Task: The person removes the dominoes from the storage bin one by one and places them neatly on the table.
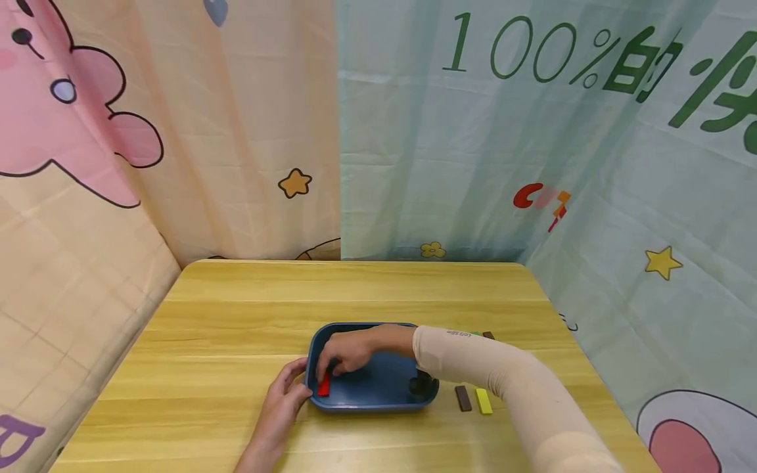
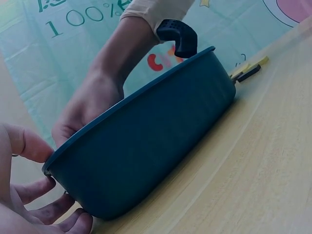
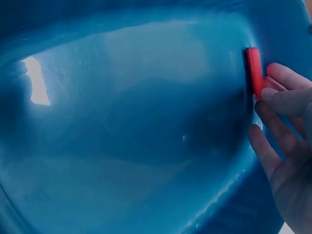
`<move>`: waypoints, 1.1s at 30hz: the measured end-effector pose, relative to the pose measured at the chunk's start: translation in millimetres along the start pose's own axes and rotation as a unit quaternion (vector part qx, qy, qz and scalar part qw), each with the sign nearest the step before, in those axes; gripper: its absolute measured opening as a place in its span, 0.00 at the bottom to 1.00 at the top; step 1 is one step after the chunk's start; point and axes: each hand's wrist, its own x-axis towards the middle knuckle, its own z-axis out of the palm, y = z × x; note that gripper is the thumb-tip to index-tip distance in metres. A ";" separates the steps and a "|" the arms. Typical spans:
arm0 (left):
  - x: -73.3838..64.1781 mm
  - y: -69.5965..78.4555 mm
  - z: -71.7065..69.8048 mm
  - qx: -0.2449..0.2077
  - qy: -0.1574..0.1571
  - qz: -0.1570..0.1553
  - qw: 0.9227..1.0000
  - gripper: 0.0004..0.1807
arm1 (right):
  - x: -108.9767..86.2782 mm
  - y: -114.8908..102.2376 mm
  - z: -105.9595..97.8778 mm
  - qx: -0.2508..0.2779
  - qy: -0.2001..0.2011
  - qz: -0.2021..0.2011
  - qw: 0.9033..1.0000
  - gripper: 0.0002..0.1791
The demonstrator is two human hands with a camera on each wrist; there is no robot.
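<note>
A blue rectangular tray (image 1: 378,408) with a raised rim sits on the wooden table. Inside, against its left end wall, a small red block (image 3: 254,73) lies flat. My right hand (image 1: 349,351) reaches down into the tray and pinches the near end of the red block between thumb and fingertips, as the right wrist view shows. My left hand (image 1: 280,394) is at the tray's left end, outside it. In the left wrist view its fingertips (image 2: 80,222) rest against the outer wall, with one digit up at the rim.
Right of the tray lie a dark brown block (image 1: 463,398) and a yellow block (image 1: 485,401). Farther back, a green piece (image 1: 476,333) and another dark block (image 1: 488,336) show partly behind the right sleeve (image 1: 508,374). Printed curtains (image 1: 378,164) enclose the table's back and sides.
</note>
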 end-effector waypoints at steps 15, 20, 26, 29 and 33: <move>-1.1 0.0 1.2 0.018 0.002 -0.002 1.000 0.31 | 6.8 -0.9 6.0 -0.068 -0.002 0.003 0.998 0.10; -1.8 -0.9 0.3 0.018 0.002 -0.002 1.000 0.31 | -1.2 -2.5 5.1 -0.055 0.012 0.008 0.998 0.10; -1.5 -1.8 1.7 0.012 0.004 -0.007 1.000 0.31 | -14.8 -2.5 6.1 -0.023 0.034 0.036 0.999 0.12; -0.8 -2.5 2.4 0.005 0.003 -0.008 1.000 0.31 | -22.0 -2.2 7.1 -0.003 0.046 0.059 0.997 0.12; -1.7 -1.4 1.4 0.003 0.005 0.000 1.000 0.31 | -29.0 -3.7 4.6 0.026 0.082 0.085 0.993 0.10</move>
